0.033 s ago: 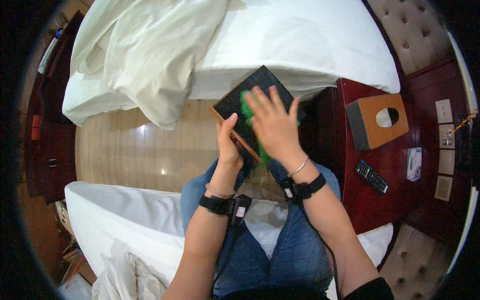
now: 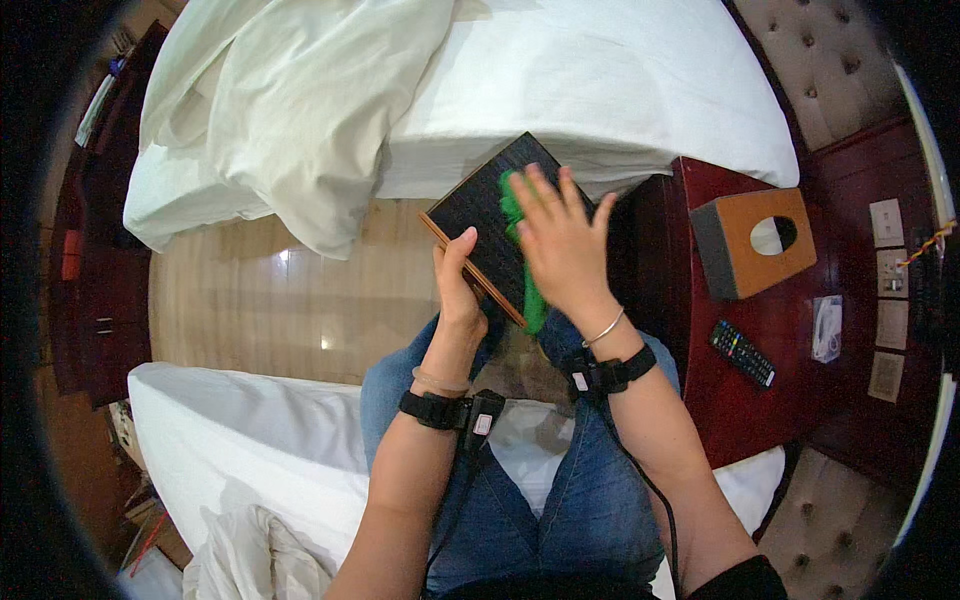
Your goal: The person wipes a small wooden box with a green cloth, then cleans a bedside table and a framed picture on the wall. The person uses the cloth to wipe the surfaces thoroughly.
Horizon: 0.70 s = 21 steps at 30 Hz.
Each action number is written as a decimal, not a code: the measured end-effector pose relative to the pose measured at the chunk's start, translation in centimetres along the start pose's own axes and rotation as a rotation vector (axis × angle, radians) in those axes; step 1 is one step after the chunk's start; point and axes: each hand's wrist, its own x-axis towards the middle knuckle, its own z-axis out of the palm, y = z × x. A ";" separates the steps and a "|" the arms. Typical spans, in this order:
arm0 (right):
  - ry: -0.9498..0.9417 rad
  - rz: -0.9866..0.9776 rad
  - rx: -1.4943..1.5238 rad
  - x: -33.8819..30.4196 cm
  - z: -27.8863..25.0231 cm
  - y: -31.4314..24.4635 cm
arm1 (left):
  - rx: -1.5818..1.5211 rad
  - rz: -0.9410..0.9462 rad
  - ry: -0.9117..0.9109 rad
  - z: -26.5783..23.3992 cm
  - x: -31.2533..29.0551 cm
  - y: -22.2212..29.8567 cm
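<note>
Head view looks down on a person seated on the edge of a white bed [image 2: 250, 440], knees in blue jeans pointing toward a second bed [image 2: 640, 90] across a strip of wooden floor [image 2: 250, 300]. Their left hand [image 2: 458, 285] grips the near edge of a dark, wood-rimmed tray [image 2: 475, 215], thumb on top and fingers curled underneath, holding it tilted above the lap. Their right hand [image 2: 562, 240] lies flat and open, fingers spread, pressing a green cloth [image 2: 518, 215] against the tray's dark surface; the cloth's tail hangs off the lower edge. Both wrists carry black bands. To the right, a dark red nightstand [image 2: 700, 400] holds a brown tissue box [image 2: 750, 242] and a black remote control [image 2: 742, 353].
</note>
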 end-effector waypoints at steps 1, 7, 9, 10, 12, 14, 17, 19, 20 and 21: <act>0.023 0.068 -0.003 0.0 0.4 1.2 | 0.010 0.006 0.016 -0.1 0.0 -0.3; 0.042 0.086 -0.004 -0.7 0.5 1.0 | -0.051 0.014 -0.024 -0.1 -0.2 -0.3; -0.028 -0.189 0.114 -1.7 1.1 -1.6 | -0.077 0.020 -0.019 0.1 -0.3 0.3; -0.058 -0.326 0.231 -2.2 1.8 -2.5 | -0.037 0.077 0.033 -0.5 0.1 0.1; -0.065 -0.316 0.204 -1.1 0.9 -2.5 | -0.087 0.051 0.008 -1.3 0.0 0.9; -0.036 -0.209 0.208 -0.1 0.4 -1.6 | 0.106 0.204 0.022 -0.1 -0.6 1.4; 0.134 0.043 0.263 0.5 1.5 1.8 | 0.175 0.303 0.004 1.2 -1.6 1.4; 0.209 0.219 0.418 0.4 2.0 3.3 | 0.167 0.295 -0.003 1.4 -1.7 1.2; 0.205 0.211 0.498 0.4 2.1 3.3 | 0.143 0.258 0.017 1.1 -1.6 1.0; 0.200 0.203 0.578 0.3 2.2 3.3 | 0.119 0.221 0.037 0.8 -1.3 0.8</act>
